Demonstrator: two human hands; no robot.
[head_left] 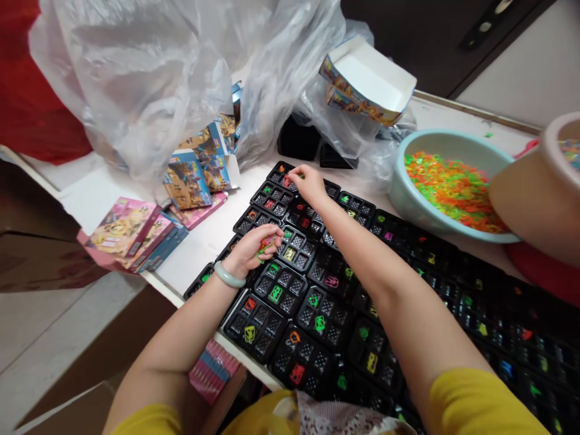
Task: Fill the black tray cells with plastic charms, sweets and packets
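My left hand (256, 249), a pale bangle (229, 275) on its wrist, is curled round several small bright plastic pieces (266, 243) in green, pink and orange. It is held above the black compartment trays (299, 283) that lie in rows on the table. Farther away, my right hand (309, 183) reaches over a tray at the far end, thumb and fingers pinched together. A red piece (286, 180) lies just by those fingertips; whether they hold anything is too small to tell. Many trays have small green, yellow, red or orange pieces in some compartments.
A light blue basin (453, 232) full of orange and green pieces stands at right, beside a beige tub (534, 187). Clear plastic bags (149, 72) fill the back. Printed boxes (120, 226) lie at left, and an opened box (376, 75) tops a bag.
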